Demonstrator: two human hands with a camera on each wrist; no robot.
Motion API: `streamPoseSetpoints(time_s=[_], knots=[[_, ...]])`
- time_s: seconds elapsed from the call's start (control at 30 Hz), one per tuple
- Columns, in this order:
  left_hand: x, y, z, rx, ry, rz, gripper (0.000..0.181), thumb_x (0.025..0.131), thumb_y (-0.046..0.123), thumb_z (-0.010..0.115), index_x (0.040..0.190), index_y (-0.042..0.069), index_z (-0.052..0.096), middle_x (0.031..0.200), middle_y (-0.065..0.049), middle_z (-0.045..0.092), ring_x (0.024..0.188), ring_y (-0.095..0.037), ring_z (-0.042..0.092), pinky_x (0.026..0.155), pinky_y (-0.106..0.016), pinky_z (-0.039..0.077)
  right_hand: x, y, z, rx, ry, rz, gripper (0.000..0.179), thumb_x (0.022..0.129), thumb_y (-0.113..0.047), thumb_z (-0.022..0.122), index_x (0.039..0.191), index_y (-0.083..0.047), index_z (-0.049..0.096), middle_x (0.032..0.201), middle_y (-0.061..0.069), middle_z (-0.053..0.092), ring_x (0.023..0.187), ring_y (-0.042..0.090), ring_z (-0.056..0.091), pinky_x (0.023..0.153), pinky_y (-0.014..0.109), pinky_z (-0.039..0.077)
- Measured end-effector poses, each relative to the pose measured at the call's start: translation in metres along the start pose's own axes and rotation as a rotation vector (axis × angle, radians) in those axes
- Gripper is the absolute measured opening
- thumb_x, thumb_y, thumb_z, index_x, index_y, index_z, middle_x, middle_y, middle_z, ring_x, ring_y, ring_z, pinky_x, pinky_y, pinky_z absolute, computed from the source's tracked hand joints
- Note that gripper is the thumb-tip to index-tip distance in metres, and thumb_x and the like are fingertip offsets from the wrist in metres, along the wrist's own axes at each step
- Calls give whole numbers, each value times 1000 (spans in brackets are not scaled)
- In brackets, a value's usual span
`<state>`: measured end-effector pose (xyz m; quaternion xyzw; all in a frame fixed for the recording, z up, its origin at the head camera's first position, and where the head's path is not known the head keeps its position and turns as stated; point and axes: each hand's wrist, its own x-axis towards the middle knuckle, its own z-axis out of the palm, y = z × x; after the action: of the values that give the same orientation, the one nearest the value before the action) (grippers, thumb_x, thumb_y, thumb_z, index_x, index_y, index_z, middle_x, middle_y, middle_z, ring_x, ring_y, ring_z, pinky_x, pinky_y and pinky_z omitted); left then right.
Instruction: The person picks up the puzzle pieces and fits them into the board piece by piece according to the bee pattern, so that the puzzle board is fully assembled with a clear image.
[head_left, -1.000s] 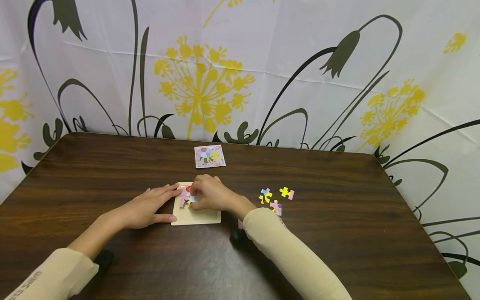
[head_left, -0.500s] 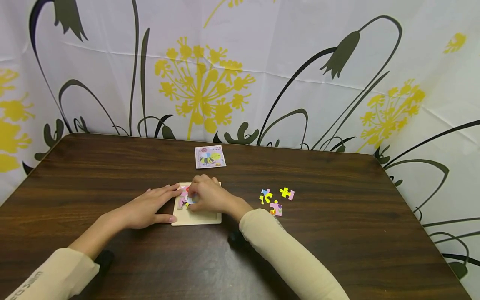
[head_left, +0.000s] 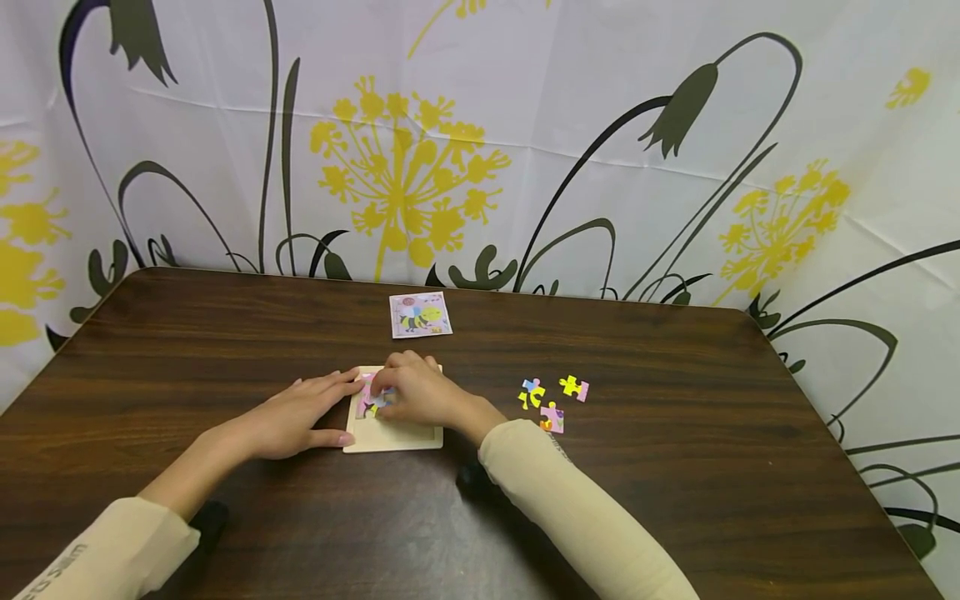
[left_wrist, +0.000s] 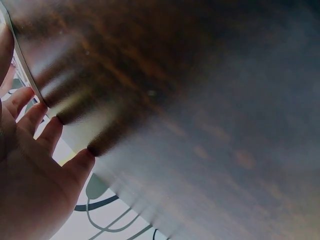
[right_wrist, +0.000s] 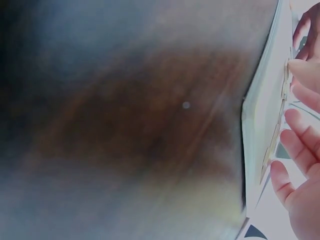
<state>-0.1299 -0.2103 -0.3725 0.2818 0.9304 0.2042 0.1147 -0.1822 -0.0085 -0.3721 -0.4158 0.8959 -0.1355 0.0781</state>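
A pale wooden puzzle tray (head_left: 392,439) lies on the table, with joined pink, white and black-yellow jigsaw pieces (head_left: 365,402) in its upper left part. My left hand (head_left: 288,419) rests flat, fingers straight, fingertips and thumb on the tray's left edge. Over the tray's middle, my right hand (head_left: 422,390) bends its fingers and thumb down and pinches a jigsaw piece, mostly hidden beneath them. In the right wrist view, the fingertips of the right hand (right_wrist: 300,155) meet thin piece edges standing above the tray rim (right_wrist: 260,120). The left wrist view shows the left hand (left_wrist: 37,172) spread along the tray edge.
To the right lie three loose jigsaw pieces: a blue-and-yellow one (head_left: 532,394), a yellow-and-pink one (head_left: 574,387) and a pink one (head_left: 552,417). Behind the tray sits a bee picture card (head_left: 421,316). A flowered curtain (head_left: 570,108) hangs past the table's far edge.
My right hand has shifted slightly left over the tray, and the pink pieces there sit straighter. A pink patch beside the right sleeve is out of sight. The left hand stays put.
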Motion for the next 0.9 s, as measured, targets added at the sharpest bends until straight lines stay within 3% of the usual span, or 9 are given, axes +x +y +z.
streamPoseSetpoints(time_s=[0.9], knots=[[0, 0, 0, 3, 3, 0, 71, 83, 41, 63, 134, -2, 39, 141, -25, 30, 126, -45, 30, 92, -69, 22, 0, -1, -1, 12, -9, 17, 16, 81, -24, 70, 96, -20, 69, 98, -5, 54, 94, 10, 44, 70, 22, 29]])
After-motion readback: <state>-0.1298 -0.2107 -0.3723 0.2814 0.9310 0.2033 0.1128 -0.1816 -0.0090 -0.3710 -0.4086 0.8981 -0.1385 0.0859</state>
